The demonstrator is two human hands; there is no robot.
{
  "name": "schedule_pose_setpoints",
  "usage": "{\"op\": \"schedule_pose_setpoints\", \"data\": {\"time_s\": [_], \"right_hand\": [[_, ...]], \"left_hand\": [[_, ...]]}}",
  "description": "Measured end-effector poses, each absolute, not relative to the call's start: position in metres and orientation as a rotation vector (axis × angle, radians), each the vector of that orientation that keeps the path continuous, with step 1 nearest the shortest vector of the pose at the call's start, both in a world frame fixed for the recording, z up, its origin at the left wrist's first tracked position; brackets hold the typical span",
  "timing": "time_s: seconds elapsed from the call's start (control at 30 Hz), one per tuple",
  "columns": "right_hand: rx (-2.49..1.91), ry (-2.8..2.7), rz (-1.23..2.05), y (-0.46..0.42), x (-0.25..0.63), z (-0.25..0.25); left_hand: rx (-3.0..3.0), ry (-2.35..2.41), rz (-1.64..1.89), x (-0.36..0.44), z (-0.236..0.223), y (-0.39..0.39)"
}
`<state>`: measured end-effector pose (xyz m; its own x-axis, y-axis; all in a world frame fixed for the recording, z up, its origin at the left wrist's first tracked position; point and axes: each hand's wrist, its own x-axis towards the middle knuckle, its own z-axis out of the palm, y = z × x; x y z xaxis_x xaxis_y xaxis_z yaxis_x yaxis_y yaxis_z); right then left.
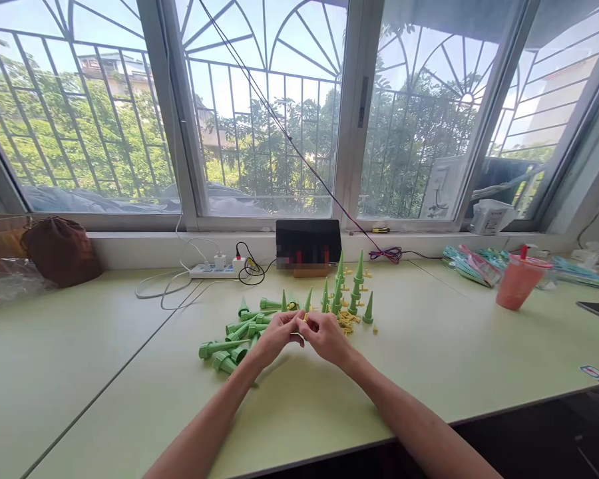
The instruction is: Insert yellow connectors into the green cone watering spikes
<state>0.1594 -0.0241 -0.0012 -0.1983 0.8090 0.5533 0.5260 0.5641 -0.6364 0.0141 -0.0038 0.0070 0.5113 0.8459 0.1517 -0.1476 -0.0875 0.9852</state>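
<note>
My left hand [278, 334] and my right hand [327, 334] meet over the table, fingertips pinched together. A green plastic watering spike [308, 299] rises point-up just behind the fingertips; its base is hidden by my hands. A bit of a small yellow valve [306, 318] shows between the fingers. To the left lies a heap of loose green spikes [224, 346], some with ribbed caps. Right of my hands, several green spikes [355, 293] stand upright, some stacked with yellow valves sticking out. Loose yellow valves [348, 322] are piled at their feet.
A tablet [308, 241] on a stand is at the back, by a white power strip [214, 270] with cables. A red drink cup [521, 283] and plastic-wrapped packs [472, 265] stand at the right. A brown bag [62, 251] sits far left. The table's front edge [349, 455] runs below my forearms.
</note>
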Motion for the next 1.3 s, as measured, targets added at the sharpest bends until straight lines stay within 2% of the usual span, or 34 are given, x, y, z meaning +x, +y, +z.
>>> {"op": "schedule_pose_setpoints", "data": {"time_s": [1.0,1.3], "right_hand": [[-1.051,-1.904,0.443,-0.0241,0.1616,0.0002],[-1.136,-1.879,0.348,-0.0221,0.1598,-0.0027]], "left_hand": [[1.427,0.707,0.878,0.0122,0.0098,-0.0059],[1.397,0.689,0.925,0.0161,0.0055,-0.0048]]}}
